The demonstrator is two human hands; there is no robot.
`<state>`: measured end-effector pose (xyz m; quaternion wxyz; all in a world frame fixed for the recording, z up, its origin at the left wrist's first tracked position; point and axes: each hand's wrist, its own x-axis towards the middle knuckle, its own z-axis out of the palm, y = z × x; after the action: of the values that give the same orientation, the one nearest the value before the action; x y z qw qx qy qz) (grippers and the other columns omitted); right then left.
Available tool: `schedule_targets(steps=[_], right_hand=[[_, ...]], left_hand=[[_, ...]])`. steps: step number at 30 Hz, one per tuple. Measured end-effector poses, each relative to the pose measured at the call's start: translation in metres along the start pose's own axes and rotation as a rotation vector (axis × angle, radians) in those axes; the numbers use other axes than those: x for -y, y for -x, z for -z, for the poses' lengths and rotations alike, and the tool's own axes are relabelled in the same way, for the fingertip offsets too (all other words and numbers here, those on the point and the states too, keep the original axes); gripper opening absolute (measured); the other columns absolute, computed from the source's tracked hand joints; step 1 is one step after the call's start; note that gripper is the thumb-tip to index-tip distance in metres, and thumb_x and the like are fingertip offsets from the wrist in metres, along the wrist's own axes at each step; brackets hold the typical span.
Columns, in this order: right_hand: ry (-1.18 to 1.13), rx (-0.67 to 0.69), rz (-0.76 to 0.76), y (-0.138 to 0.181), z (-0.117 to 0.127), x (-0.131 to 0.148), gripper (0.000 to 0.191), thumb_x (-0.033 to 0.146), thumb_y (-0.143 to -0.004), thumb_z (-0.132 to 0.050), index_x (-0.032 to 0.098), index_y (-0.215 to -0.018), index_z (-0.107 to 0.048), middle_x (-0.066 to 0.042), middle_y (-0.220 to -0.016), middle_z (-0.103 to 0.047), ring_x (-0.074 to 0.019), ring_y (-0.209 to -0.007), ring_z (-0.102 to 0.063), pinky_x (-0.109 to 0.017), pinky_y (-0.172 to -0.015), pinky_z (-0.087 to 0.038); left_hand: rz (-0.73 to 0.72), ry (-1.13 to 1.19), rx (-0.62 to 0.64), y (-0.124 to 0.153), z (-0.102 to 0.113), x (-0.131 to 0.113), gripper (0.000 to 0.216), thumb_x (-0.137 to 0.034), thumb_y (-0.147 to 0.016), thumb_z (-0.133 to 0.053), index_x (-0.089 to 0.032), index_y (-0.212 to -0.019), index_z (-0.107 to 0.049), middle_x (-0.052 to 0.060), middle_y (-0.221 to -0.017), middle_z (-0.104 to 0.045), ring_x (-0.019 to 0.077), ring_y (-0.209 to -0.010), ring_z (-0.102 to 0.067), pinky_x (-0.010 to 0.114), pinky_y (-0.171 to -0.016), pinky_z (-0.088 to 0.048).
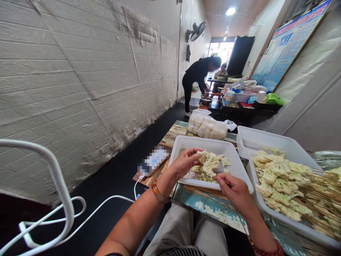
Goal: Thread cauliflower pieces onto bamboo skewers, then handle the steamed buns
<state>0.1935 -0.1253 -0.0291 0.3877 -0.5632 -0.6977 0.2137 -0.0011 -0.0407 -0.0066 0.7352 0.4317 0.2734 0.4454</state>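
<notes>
Above a white plastic tray, my left hand pinches a cauliflower floret between thumb and fingers. My right hand is closed on a thin wooden skewer, whose shaft runs down along the forearm. At the skewer's upper end, just past the right fingertips, sits a cauliflower piece; the left hand's floret is right beside it. Loose cauliflower bits lie in the tray below. To the right, a second white tub is heaped with skewered cauliflower.
Behind the tray lies a plastic bag of pale, rounded pieces. A phone on a white cable rests at the table's left edge. Further back, a person bends over a metal bowl. Another white tub stands behind the heaped one.
</notes>
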Motion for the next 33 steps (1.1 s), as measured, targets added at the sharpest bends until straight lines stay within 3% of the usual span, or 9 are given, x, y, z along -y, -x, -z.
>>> schedule_targets(steps=[14, 24, 33], right_hand=[[0.015, 0.009, 0.005, 0.002, -0.001, 0.0, 0.037, 0.046, -0.092, -0.045, 0.02, -0.077, -0.066, 0.001, -0.057, -0.058, -0.0149, -0.055, -0.055, -0.024, -0.055, -0.041], [0.046, -0.004, 0.053, 0.006, -0.005, -0.008, 0.033, 0.042, -0.093, -0.047, 0.02, -0.076, -0.065, 0.0, -0.071, -0.066, -0.015, -0.067, -0.062, -0.023, -0.063, -0.043], [0.071, -0.051, 0.065, 0.006, -0.01, -0.007, 0.034, 0.042, -0.093, -0.045, 0.02, -0.075, -0.064, -0.001, -0.068, -0.065, -0.0158, -0.064, -0.061, -0.025, -0.061, -0.041]], left_hand=[[0.0, -0.016, -0.029, -0.005, 0.001, 0.005, 0.036, -0.035, -0.058, -0.084, -0.013, -0.077, -0.062, 0.001, -0.075, -0.061, 0.0124, -0.07, -0.059, 0.028, -0.066, -0.052], [-0.087, -0.176, -0.088, -0.003, -0.001, 0.004, 0.028, -0.031, -0.058, -0.08, -0.011, -0.071, -0.065, -0.002, -0.064, -0.058, 0.0059, -0.057, -0.048, 0.02, -0.056, -0.037], [-0.022, -0.163, -0.035, -0.004, 0.0, 0.005, 0.029, -0.03, -0.056, -0.081, -0.011, -0.069, -0.065, -0.002, -0.061, -0.056, 0.006, -0.056, -0.047, 0.021, -0.058, -0.033]])
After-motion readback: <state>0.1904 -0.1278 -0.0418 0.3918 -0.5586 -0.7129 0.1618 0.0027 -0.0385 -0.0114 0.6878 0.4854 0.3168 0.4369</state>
